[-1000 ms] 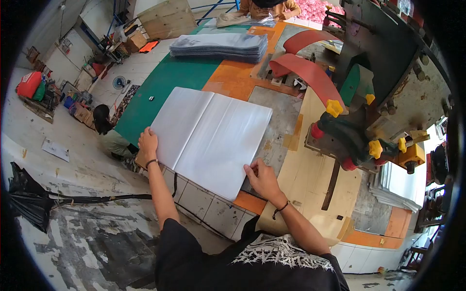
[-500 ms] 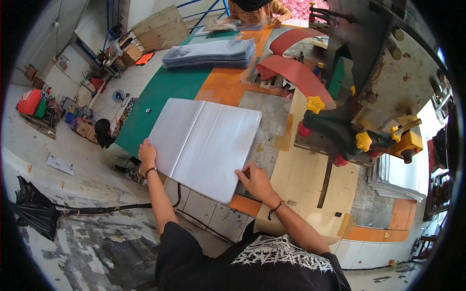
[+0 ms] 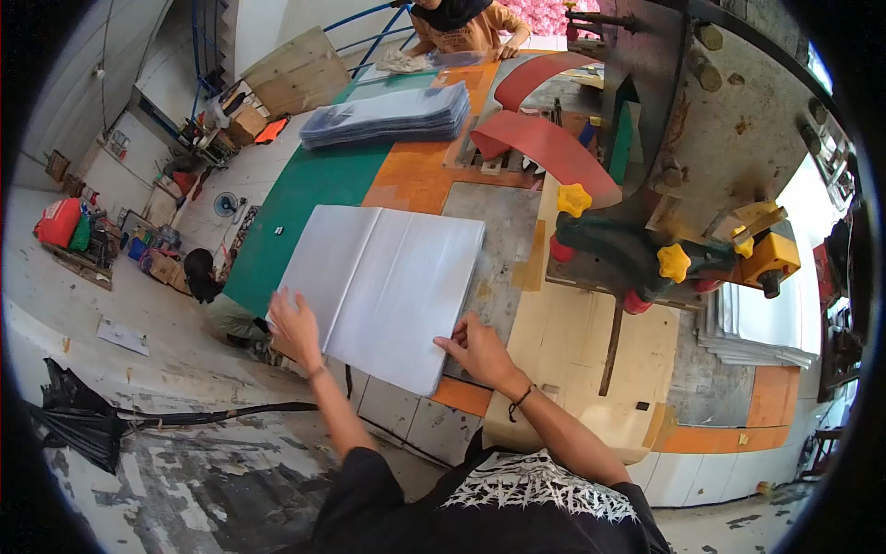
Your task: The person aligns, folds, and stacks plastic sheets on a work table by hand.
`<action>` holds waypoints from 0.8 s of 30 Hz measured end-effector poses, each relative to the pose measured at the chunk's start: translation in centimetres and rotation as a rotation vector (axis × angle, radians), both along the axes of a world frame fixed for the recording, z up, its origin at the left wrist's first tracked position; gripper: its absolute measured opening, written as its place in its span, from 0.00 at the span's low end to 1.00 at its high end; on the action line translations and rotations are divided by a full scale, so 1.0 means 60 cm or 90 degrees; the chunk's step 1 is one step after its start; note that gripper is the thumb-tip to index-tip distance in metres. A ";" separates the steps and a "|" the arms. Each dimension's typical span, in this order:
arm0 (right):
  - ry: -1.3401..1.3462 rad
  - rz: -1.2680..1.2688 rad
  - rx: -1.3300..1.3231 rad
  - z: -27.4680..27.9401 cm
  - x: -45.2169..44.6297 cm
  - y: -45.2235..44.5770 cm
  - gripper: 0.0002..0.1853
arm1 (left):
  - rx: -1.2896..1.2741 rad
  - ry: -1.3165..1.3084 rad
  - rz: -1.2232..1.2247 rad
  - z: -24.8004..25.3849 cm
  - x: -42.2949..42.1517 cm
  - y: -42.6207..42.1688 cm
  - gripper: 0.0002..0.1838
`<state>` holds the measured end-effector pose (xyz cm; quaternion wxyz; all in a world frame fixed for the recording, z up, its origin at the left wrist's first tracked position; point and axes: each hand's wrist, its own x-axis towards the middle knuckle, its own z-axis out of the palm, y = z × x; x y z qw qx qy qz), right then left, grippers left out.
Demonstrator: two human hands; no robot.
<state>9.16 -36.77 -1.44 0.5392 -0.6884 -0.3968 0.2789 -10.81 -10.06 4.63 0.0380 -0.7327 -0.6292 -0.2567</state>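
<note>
A stack of pale, translucent plastic sheets (image 3: 397, 286) lies on the table, with a fold line running down its left part. At its lower left edge, my left hand (image 3: 297, 331) has its fingers spread and slightly blurred, holding nothing. My right hand (image 3: 475, 349) is at the stack's lower right edge, thumb and forefinger pinched at the sheets' border. A dark bracelet circles the right wrist.
Behind lies a thick pile of clear plastic pieces (image 3: 386, 115). A machine with yellow knobs (image 3: 674, 264) and red curved strips (image 3: 554, 152) stands at right, above a pale board (image 3: 591, 360). More sheets (image 3: 757, 323) lie far right. Another person (image 3: 466, 32) is across the table.
My left hand has come off the stack's left edge, its fingers now spreading, and moved slightly down and right. My right hand stays at the right edge. The view has shifted a little.
</note>
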 end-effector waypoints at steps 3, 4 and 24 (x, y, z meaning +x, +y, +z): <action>0.020 0.000 0.007 -0.010 -0.003 0.005 0.21 | 0.053 -0.385 -0.055 -0.081 0.005 -0.128 0.29; 0.024 0.001 0.005 -0.015 -0.001 0.004 0.21 | 0.086 -0.469 -0.031 -0.097 0.026 -0.184 0.30; 0.007 0.003 0.009 -0.006 -0.005 0.003 0.19 | -0.008 -0.637 -0.121 -0.143 0.123 -0.416 0.32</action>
